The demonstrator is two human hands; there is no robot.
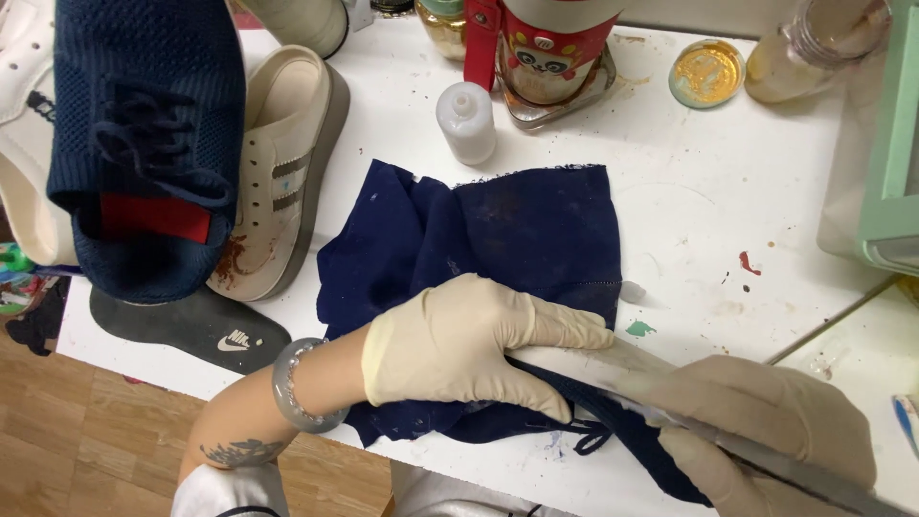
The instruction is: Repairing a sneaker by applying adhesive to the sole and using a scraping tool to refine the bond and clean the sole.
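The left hand (459,340), gloved in cream latex, is lying with fingers together and nearly straight, thumb tucked below, pressing on a navy shoe (613,421) that is lying at the near edge of the white worktop (699,220). The right hand (766,421), also gloved, is wrapping closed around the same shoe from the other side; a pale, blurred strip, probably its sole edge, is running between the two hands. A loose navy lace (584,440) is trailing just under the left thumb. Beneath the left hand a rumpled navy cloth (507,230) is spreading across the worktop. A translucent grey bangle (297,388) is circling the left wrist. Farther out, a small white squeeze bottle (466,122) is standing just beyond the cloth, with a red container (546,48) behind it and a gold-stained lid (706,73) to its right. To the left, a second navy knit shoe (144,144) is resting upside-toe toward the viewer beside a cream shoe (287,163), whose side is showing a reddish stain; a dark insole (191,325) is lying near the worktop edge. Judged from this arrangement, the held shoe is overhanging the edge and could slip from smooth gloves; the dangling lace could snag, and paint flecks on the worktop could transfer to the fabric.
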